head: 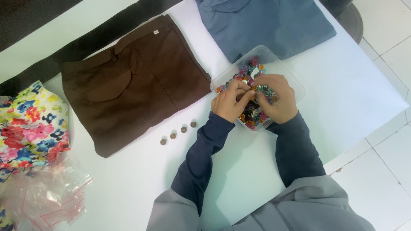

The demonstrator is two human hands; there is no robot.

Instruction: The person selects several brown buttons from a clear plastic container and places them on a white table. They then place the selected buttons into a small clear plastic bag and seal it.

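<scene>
Both my hands are in the clear plastic tub (295,81) of buttons right now, which sits toward the far right part of the desk (355,85), just touching the corner of the brown trousers (137,81). My left hand (229,102) is curled with its fingertips pinched against the right one, and my right hand (278,98) is cupped over the pile, fingers bent into the buttons (252,68); whether either one has actually got a single button pinched I can't tell, they're too small and my fingers cover them. Progress-wise, I'd say it's early to middling: 4 small round metal-looking buttons (177,132) are already laid out in a neat slanted row on the bare desk just in front of the trousers, and the tub is still heaped. The buttons in there are tiny, round, shiny, all mixed colours: orange, purple, green, silver. The trousers are folded flat, matte brown cloth with a curved pocket seam. A folded blue-grey garment (265,25) lies at the far edge behind the tub, smooth and soft looking. Over at the left edge there's a bright floral fabric (30,124) and some crinkly clear zip bags (43,196) with red strips.
</scene>
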